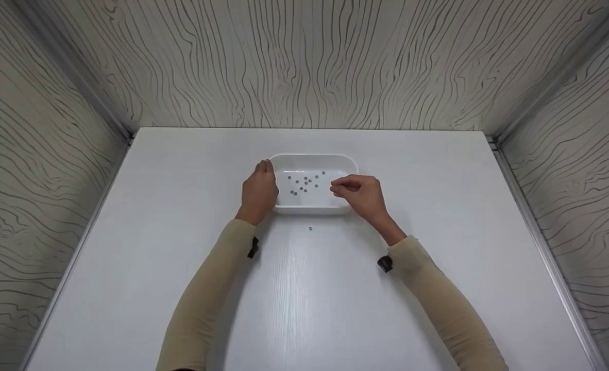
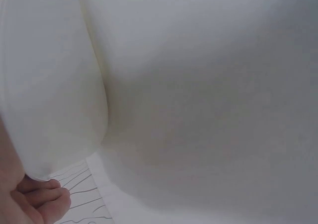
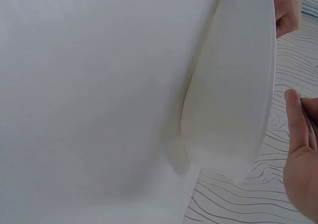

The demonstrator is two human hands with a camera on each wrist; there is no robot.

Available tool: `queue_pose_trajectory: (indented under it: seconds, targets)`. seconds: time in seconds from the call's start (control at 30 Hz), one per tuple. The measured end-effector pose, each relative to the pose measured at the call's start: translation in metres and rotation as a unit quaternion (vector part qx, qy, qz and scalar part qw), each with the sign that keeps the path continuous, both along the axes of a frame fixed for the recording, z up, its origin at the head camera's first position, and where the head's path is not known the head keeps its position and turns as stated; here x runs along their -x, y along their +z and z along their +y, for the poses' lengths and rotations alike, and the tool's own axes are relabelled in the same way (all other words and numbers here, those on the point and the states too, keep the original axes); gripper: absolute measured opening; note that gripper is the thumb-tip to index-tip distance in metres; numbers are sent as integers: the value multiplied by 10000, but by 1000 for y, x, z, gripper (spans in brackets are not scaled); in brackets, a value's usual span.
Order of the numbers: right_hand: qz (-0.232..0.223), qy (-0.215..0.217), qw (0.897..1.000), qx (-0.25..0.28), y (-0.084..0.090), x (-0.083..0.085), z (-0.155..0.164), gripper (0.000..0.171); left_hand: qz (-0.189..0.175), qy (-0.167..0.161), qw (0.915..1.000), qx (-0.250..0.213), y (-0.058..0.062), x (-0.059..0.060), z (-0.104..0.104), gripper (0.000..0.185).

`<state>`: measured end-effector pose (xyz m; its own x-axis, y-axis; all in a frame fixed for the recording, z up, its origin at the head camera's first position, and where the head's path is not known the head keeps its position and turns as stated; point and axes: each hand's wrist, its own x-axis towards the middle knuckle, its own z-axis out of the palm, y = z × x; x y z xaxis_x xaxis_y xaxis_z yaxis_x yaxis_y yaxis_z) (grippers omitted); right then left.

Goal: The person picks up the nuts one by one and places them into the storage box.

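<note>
A white rounded tray (image 1: 312, 210) stands on the table, with several small metal nuts (image 1: 305, 183) scattered over its floor. My left hand (image 1: 259, 189) grips the tray's left end; in the left wrist view its curled fingers (image 2: 52, 204) show past the tray's wall. Over the right part of the tray is my right hand (image 1: 361, 195), thumb and forefinger pinched together. Between those fingertips, the right wrist view shows a tiny bit of a nut (image 3: 300, 97), mostly hidden. One loose nut (image 1: 310, 229) lies on the table just in front of the tray.
The white table (image 1: 294, 299) extends around the tray on all sides. Wood-patterned panels (image 1: 304, 62) rise behind it and at both sides, with metal rails (image 1: 546, 252) along the side edges.
</note>
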<state>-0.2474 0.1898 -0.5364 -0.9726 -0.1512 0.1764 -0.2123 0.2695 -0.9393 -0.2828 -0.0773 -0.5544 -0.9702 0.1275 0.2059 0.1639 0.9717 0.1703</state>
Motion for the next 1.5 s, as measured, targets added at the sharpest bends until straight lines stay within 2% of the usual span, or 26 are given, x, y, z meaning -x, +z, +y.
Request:
queue_pose_trajectory:
  seconds: [0.17,0.37,0.67,1.03,1.5]
  targets:
    - [-357,-139,9992,72,1,5,1,13,26,31,10000,-10,0,0,0,48]
    - [-672,-276,9973,-104,1,11,1,14,-111,64,9999,-68,1,-1,0,49]
    - [-854,-392,9955,-135,-1,17,-1,15,-128,9,9999,-111,-1,-1,0,48]
    - [-1037,-478,9926,-425,-4,23,-2,20,-80,-6,9998,-189,1,-1,-1,47]
    - [-1300,-563,9895,-294,1,32,-6,17,-168,62,9994,-302,0,0,0,47]
